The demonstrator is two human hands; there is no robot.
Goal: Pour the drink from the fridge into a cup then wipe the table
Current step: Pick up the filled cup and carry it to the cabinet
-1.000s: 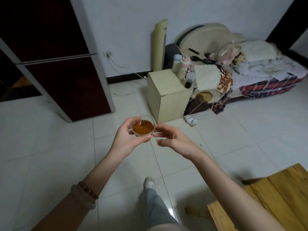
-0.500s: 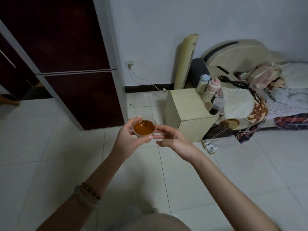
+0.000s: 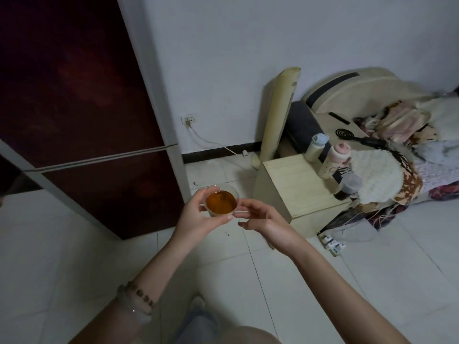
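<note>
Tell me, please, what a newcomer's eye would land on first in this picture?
The small clear cup of amber drink sits at the centre, gripped by the left hand with the right hand touching its rim with its fingertips. Behind it on the left looms the dark red fridge, and to the right a pale wooden cabinet carries bottles.

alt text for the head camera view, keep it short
A left hand holds a small clear cup of amber drink above a white tiled floor, while the right hand touches its rim. A dark red fridge stands left, a pale wooden cabinet right.
</note>
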